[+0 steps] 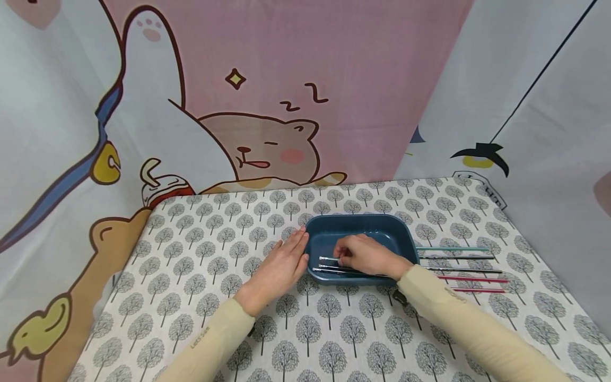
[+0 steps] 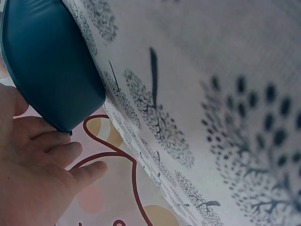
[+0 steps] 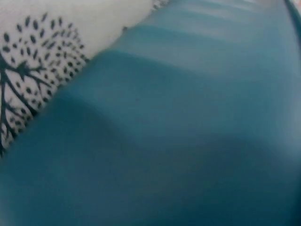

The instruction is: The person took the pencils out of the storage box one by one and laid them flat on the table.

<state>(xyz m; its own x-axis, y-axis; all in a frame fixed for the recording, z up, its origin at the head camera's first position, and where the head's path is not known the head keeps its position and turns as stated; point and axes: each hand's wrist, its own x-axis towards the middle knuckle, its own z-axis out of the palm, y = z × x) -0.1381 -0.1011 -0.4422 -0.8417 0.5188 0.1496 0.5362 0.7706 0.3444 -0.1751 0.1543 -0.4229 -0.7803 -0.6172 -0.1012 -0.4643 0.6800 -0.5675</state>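
Observation:
A dark blue rectangular tub (image 1: 355, 220) stands on the patterned cloth. My left hand (image 1: 282, 268) rests its fairly straight fingers against the tub's left end; the left wrist view has the fingers at the tub's rim (image 2: 35, 110). Reaching into the tub, my right hand (image 1: 365, 253) has its fingers curled at a thin stick (image 1: 328, 258) with a silvery tip. Just below it, other slim dark sticks (image 1: 346, 270) lie along the tub's near side, partly hidden by the hand and forearm. The right wrist view shows only the tub's blurred blue wall (image 3: 178, 122).
Right of the tub extend several thin sticks: a teal one (image 1: 453, 249), black ones (image 1: 470, 271) and red ones (image 1: 482, 291). White cloth (image 1: 205, 307) with grey trees covers the table. Cartoon-printed curtains (image 1: 363, 95) hang behind and at both sides.

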